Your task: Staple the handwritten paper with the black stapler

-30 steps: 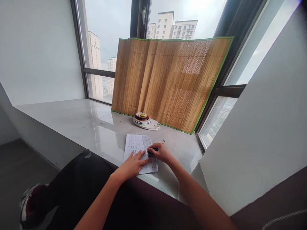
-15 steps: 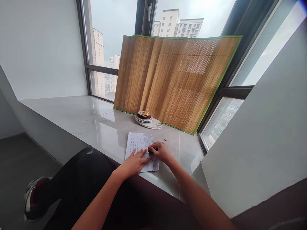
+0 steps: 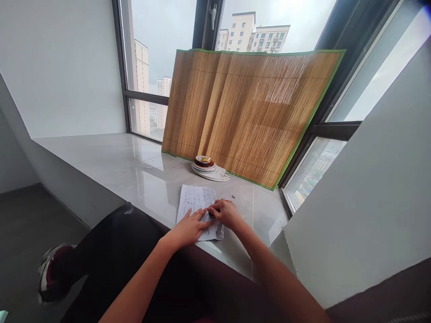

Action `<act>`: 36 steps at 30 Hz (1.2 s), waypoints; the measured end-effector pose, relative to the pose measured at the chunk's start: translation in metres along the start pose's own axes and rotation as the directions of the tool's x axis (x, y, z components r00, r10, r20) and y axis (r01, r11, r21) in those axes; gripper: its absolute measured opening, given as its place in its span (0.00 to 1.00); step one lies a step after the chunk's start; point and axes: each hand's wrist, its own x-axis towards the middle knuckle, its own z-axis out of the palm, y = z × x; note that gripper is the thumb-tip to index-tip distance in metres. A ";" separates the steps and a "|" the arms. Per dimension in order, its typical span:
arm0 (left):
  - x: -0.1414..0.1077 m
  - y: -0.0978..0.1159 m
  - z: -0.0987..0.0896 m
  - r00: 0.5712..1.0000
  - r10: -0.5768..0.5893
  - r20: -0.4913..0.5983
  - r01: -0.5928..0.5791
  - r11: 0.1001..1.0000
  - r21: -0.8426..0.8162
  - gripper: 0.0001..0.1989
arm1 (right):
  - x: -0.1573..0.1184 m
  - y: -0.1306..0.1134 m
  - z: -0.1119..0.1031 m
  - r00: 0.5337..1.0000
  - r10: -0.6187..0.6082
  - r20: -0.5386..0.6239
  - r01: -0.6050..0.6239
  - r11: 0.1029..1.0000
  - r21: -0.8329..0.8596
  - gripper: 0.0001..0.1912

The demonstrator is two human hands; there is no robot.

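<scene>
Since one second, almost nothing has changed: my open left hand [image 3: 191, 228] lies, fingers spread, on the white handwritten paper [image 3: 191, 196] upon the glossy grey sill [image 3: 101, 154]; my right hand [image 3: 225, 212] pinches a small black object [image 3: 213, 215] there, so the work remains at one place.

And here's the paper [image 3: 187, 202]: rows of small dark handwriting [image 3: 192, 195] | denser block [image 3: 209, 194], upper right corner | too tiny to make out, not one word readable!
</scene>
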 end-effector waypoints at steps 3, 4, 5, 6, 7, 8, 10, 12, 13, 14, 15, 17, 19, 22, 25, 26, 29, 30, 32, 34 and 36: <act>0.000 -0.002 0.002 1.000 0.005 -0.011 -0.005 1.000 -0.006 0.30 | 0.001 -0.006 0.003 0.999 -0.022 0.037 0.025 0.996 -0.088 0.21; 0.000 -0.003 0.003 1.000 0.003 -0.010 -0.003 1.000 -0.008 0.30 | 0.001 -0.007 0.004 0.998 -0.031 0.048 0.036 0.994 -0.107 0.21; 0.000 -0.004 0.004 1.000 0.002 -0.007 -0.002 1.000 -0.009 0.30 | 0.001 -0.008 0.004 0.998 -0.036 0.053 0.042 0.992 -0.122 0.22; 0.000 -0.005 0.005 1.000 0.000 -0.004 0.000 1.000 -0.009 0.30 | 0.000 -0.008 0.004 0.998 -0.039 0.045 0.045 0.991 -0.129 0.22; 0.000 -0.006 0.005 1.000 0.000 -0.001 0.000 1.000 -0.009 0.31 | 0.000 -0.006 0.003 0.998 -0.049 0.034 0.053 0.991 -0.121 0.21; 0.000 -0.007 0.006 1.000 0.002 0.000 -0.002 1.000 -0.010 0.32 | -0.001 -0.003 0.000 0.997 -0.068 0.030 0.071 0.993 -0.095 0.18; 0.000 -0.009 0.006 1.000 0.010 -0.007 -0.010 1.000 -0.021 0.33 | -0.003 0.008 -0.008 0.992 -0.117 0.047 0.118 0.993 -0.022 0.11; 0.000 -0.009 0.005 1.000 0.023 -0.017 -0.023 0.999 -0.036 0.33 | -0.006 0.024 -0.018 0.989 -0.110 0.101 0.108 0.994 0.031 0.13; 0.000 -0.009 0.004 0.999 0.027 -0.017 -0.028 0.999 -0.042 0.33 | -0.008 0.032 -0.023 0.989 -0.069 0.130 0.066 0.997 0.032 0.13; 0.000 -0.009 0.003 0.999 0.030 -0.012 -0.030 0.998 -0.048 0.33 | -0.010 0.039 -0.028 0.989 -0.010 0.147 0.008 1.000 0.020 0.12; -0.001 -0.009 0.001 0.999 0.032 -0.004 -0.032 0.998 -0.054 0.33 | -0.011 0.044 -0.032 0.988 0.061 0.145 -0.062 0.998 0.003 0.10; -0.003 -0.010 -0.002 0.999 0.037 0.010 -0.036 0.997 -0.071 0.32 | -0.012 0.049 -0.036 0.976 0.213 0.054 -0.212 0.977 -0.026 0.07; -0.005 -0.011 -0.005 0.998 0.055 0.010 -0.054 0.995 -0.088 0.30 | -0.010 0.044 -0.035 0.930 0.336 -0.151 -0.344 0.938 -0.032 0.07; -0.007 -0.011 -0.008 0.997 0.081 -0.016 -0.082 0.991 -0.106 0.27 | 0.002 0.024 -0.026 0.857 0.356 -0.373 -0.389 0.921 -0.014 0.07; -0.008 -0.010 -0.011 0.992 0.102 -0.080 -0.111 0.987 -0.112 0.24 | 0.024 0.000 -0.007 0.902 0.265 -0.341 -0.283 0.959 -0.002 0.06; -0.010 -0.009 -0.012 0.987 0.118 -0.110 -0.130 0.985 -0.114 0.23 | 0.033 -0.006 0.001 0.919 0.246 -0.308 -0.255 0.967 0.011 0.08; -0.017 -0.012 -0.018 0.969 0.096 -0.229 -0.124 0.986 -0.113 0.14 | 0.056 -0.017 0.026 0.956 0.222 -0.192 -0.214 0.975 0.066 0.10; -0.020 -0.015 -0.020 0.960 0.052 -0.276 -0.086 0.990 -0.111 0.12 | 0.061 -0.018 0.033 0.962 0.211 -0.174 -0.198 0.976 0.088 0.10; -0.028 -0.023 -0.024 0.924 -0.068 -0.376 0.027 0.993 -0.113 0.13 | 0.063 -0.018 0.044 0.964 0.206 -0.167 -0.186 0.974 0.127 0.09; -0.034 -0.031 -0.027 0.875 -0.174 -0.452 0.125 0.983 -0.137 0.14 | 0.056 -0.015 0.048 0.964 0.208 -0.165 -0.185 0.972 0.142 0.08; -0.037 -0.036 -0.027 0.839 -0.239 -0.488 0.179 0.969 -0.168 0.15 | 0.041 -0.009 0.045 0.967 0.205 -0.149 -0.186 0.974 0.132 0.08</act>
